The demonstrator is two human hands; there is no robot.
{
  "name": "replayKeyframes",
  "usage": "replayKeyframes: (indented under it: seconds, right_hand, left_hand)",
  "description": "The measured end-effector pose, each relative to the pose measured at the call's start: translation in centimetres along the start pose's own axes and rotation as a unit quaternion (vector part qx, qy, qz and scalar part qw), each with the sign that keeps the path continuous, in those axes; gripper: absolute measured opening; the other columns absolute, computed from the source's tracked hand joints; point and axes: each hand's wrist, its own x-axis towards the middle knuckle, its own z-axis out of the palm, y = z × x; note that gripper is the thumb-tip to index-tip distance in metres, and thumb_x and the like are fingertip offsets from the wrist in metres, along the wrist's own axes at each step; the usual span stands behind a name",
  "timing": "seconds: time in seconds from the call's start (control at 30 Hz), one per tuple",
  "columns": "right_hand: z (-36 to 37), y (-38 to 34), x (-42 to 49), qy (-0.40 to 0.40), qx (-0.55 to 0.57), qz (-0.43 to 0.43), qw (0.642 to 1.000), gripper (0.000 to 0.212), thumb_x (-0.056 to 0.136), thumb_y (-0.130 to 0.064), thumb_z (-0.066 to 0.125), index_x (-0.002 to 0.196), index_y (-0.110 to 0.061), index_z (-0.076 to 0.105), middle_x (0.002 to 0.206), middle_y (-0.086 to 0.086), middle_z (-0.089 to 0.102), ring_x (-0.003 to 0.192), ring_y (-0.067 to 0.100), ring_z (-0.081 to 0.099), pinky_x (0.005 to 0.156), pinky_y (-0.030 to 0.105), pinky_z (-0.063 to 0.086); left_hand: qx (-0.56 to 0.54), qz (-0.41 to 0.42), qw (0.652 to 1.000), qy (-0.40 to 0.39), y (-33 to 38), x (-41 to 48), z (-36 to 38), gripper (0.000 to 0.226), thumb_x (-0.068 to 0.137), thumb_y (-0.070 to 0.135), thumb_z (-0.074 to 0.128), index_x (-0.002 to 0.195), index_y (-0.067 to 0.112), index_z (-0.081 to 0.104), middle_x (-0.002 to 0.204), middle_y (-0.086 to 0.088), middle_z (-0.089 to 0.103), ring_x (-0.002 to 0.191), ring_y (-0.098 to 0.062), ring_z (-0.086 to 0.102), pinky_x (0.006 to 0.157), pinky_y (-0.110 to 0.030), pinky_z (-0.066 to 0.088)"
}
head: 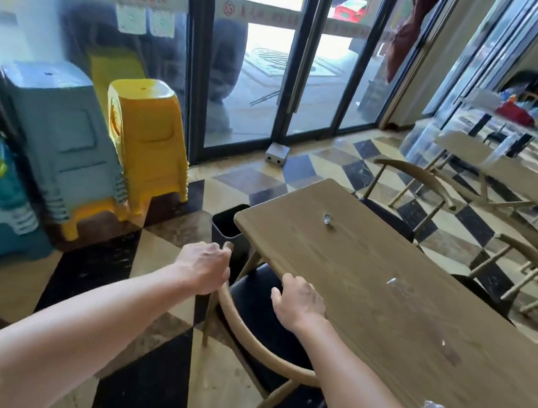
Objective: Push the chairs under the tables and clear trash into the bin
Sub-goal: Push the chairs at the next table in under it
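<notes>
Left hand grips the chair backrest at frame centre, fingers curled around the rail. Right hand rests on the table edge, fingers loosely bent. Bin stands beyond the chair.

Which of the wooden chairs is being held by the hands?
The near-side chair with the black seat; left hand grips its curved backrest. The other chairs stand untouched across the table.

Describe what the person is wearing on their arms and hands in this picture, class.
Nothing is worn: the left hand and right hand are bare, with no gloves, rings, watch or bracelets visible. Both forearms are uncovered up to the frame edge; no sleeve shows.
</notes>
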Motion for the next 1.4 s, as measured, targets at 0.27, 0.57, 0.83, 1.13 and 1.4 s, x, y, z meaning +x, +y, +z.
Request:
replayKeyframes:
  seconds: [0.27, 0.57, 0.83, 1.13, 1.4]
  right_hand:
    - [-0.5, -12.5, 8.4, 0.013, 0.009, -0.016, 1.000, 0.032, 0.103, -0.042, 0.043, 0.118, -0.019, 0.058, 0.123, 0.008, 0.060, 0.116, 0.030, 0.055, 0.092, 0.044, 0.045]
    - [0.2, -21.6, 16.3, 0.040, -0.049, -0.039, 0.997, 0.036, 0.103, -0.040, 0.041, 0.122, -0.014, 0.055, 0.128, 0.012, 0.059, 0.118, 0.033, 0.053, 0.095, 0.044, 0.044]
    - [-0.9, -25.0, 28.5, 0.067, -0.057, -0.026, 0.996, 0.039, 0.103, -0.043, 0.039, 0.122, -0.014, 0.057, 0.126, 0.012, 0.059, 0.116, 0.033, 0.053, 0.093, 0.045, 0.045]
    - [-3.2, -26.9, 46.4, 0.019, -0.040, 0.011, 0.999, 0.043, 0.103, -0.041, 0.036, 0.119, -0.011, 0.062, 0.123, 0.014, 0.064, 0.114, 0.035, 0.057, 0.093, 0.045, 0.045]
    - [-4.9, -30.1, 57.1, 0.004, -0.028, 0.022, 0.999, 0.038, 0.103, -0.036, 0.039, 0.115, -0.009, 0.062, 0.119, 0.014, 0.064, 0.111, 0.035, 0.058, 0.092, 0.042, 0.046]
  left_hand:
    - [0.048, -0.014, 0.999, 0.012, -14.5, 3.7, -1.7, 0.031, 0.101, 0.041, 0.043, 0.114, 0.020, 0.062, 0.108, -0.005, 0.067, 0.101, -0.027, 0.067, 0.071, -0.034, 0.049]
    - [0.051, -0.063, 0.995, 0.052, -25.9, 8.6, -2.3, 0.035, 0.102, 0.046, 0.040, 0.117, 0.018, 0.056, 0.107, -0.004, 0.060, 0.100, -0.027, 0.060, 0.074, -0.037, 0.050]
    - [0.077, -0.065, 0.993, 0.054, -31.3, 18.1, -1.5, 0.035, 0.103, 0.046, 0.039, 0.116, 0.019, 0.055, 0.105, -0.003, 0.058, 0.095, -0.024, 0.060, 0.070, -0.035, 0.050]
    - [0.096, -0.004, 0.994, 0.049, -37.0, 35.2, -4.2, 0.041, 0.104, 0.047, 0.037, 0.131, 0.021, 0.054, 0.116, -0.002, 0.063, 0.101, -0.023, 0.064, 0.077, -0.032, 0.053]
    - [0.050, -0.010, 0.999, 0.019, -43.0, 46.9, -4.4, 0.040, 0.104, 0.048, 0.038, 0.125, 0.021, 0.058, 0.111, -0.002, 0.064, 0.098, -0.022, 0.065, 0.075, -0.033, 0.055]
